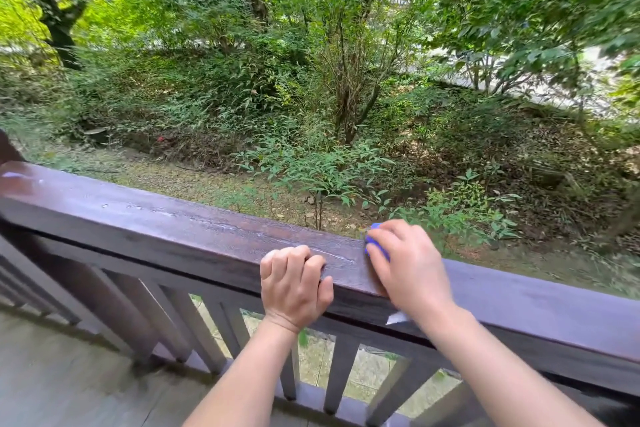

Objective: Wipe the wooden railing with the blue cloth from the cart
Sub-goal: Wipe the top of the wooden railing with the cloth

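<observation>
Pressing down on the top of the wooden railing (166, 218), the right hand (405, 260) covers the blue cloth (374, 243), fingers spread flat over it so only a blue edge shows at the fingertips. Just beside it, the left hand (294, 284) curls its fingers over the rail's near edge, gripping the wood itself.

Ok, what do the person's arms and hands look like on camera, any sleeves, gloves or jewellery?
Both arms come up from the bottom edge bare to the frame's limit: no sleeves show. The left hand and right hand wear no gloves, and no rings, watch or bracelet are visible on the fingers or wrists. No markings or bandages show. Nails look short and unpainted where visible on the left hand.
</observation>
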A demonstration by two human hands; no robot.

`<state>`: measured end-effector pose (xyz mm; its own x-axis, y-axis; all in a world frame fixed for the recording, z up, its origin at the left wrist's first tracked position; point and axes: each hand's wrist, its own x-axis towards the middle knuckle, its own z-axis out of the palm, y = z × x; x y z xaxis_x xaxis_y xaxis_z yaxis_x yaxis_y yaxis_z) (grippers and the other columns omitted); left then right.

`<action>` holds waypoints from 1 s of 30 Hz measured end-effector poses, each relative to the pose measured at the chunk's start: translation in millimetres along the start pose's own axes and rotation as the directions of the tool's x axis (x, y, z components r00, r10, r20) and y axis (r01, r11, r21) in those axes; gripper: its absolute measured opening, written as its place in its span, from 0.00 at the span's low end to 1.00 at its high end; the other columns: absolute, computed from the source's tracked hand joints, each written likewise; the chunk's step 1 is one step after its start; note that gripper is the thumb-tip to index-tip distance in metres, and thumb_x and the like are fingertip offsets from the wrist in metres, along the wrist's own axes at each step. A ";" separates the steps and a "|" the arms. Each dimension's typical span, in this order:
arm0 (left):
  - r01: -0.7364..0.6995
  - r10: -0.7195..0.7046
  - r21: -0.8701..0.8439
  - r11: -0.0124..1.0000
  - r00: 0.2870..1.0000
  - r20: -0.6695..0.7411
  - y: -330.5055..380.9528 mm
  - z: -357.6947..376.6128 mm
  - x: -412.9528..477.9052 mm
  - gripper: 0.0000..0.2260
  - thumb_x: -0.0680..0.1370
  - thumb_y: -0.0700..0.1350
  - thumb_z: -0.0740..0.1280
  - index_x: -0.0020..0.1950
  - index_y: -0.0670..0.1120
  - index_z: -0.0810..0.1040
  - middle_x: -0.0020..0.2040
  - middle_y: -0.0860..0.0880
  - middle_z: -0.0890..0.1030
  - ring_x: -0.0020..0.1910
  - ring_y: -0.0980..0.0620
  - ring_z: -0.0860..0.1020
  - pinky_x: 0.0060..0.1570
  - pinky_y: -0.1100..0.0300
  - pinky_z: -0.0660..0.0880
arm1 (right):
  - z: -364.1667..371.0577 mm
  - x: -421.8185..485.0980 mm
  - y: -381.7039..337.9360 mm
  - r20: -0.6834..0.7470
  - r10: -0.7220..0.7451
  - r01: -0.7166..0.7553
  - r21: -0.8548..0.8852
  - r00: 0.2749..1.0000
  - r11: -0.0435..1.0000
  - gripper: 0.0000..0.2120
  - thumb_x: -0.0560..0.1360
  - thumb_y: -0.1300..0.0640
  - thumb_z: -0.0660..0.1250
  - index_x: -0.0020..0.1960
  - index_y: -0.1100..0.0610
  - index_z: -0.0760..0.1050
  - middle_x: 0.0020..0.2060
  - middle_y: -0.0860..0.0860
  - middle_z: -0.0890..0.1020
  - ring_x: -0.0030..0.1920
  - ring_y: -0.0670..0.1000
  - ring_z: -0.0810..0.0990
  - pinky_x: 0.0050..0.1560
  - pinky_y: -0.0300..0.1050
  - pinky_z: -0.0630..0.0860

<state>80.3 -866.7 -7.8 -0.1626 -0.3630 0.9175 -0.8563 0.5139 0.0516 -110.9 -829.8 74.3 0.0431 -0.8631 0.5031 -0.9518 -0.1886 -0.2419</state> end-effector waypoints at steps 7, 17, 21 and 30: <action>-0.003 0.003 0.011 1.000 1.000 0.007 -1.1 0.9 -1.2 0.13 0.80 0.53 0.53 0.49 0.48 0.74 0.51 0.48 0.72 0.48 0.43 0.72 0.52 0.48 0.66 | -52.5 -4.5 35.6 -0.089 0.039 -0.047 -0.089 0.995 0.995 0.11 0.71 0.43 0.66 0.44 0.49 0.81 0.37 0.50 0.82 0.39 0.57 0.81 0.37 0.48 0.78; -0.006 0.006 0.013 1.000 1.000 -0.003 -3.9 7.7 -6.8 0.14 0.80 0.53 0.53 0.50 0.48 0.74 0.52 0.48 0.73 0.48 0.43 0.72 0.51 0.48 0.65 | -52.3 -106.2 83.8 -0.070 -0.160 0.144 -0.197 0.985 0.970 0.18 0.80 0.45 0.60 0.65 0.52 0.76 0.59 0.57 0.78 0.56 0.63 0.76 0.55 0.58 0.73; -0.008 0.008 0.014 1.000 1.000 0.001 -2.9 6.6 -5.5 0.14 0.80 0.53 0.53 0.50 0.48 0.74 0.52 0.47 0.73 0.47 0.42 0.72 0.50 0.48 0.65 | -54.2 -72.0 71.5 -0.151 0.108 -0.126 -0.111 0.983 0.986 0.19 0.78 0.41 0.59 0.59 0.50 0.80 0.54 0.52 0.80 0.50 0.59 0.77 0.53 0.52 0.74; -0.005 0.004 0.023 1.000 0.999 0.033 -1.9 0.2 -0.7 0.14 0.80 0.54 0.52 0.50 0.48 0.73 0.52 0.48 0.72 0.48 0.43 0.71 0.51 0.48 0.64 | -18.0 -18.8 13.2 0.016 0.044 -0.044 0.029 0.999 0.999 0.13 0.77 0.48 0.66 0.58 0.50 0.81 0.57 0.50 0.82 0.55 0.56 0.80 0.58 0.48 0.76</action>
<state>82.0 -867.6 -8.6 -0.1821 -0.3860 0.9044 -0.8665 0.4978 0.0380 -129.8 -807.7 76.5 0.0065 -0.8780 0.4787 -0.9436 -0.1639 -0.2878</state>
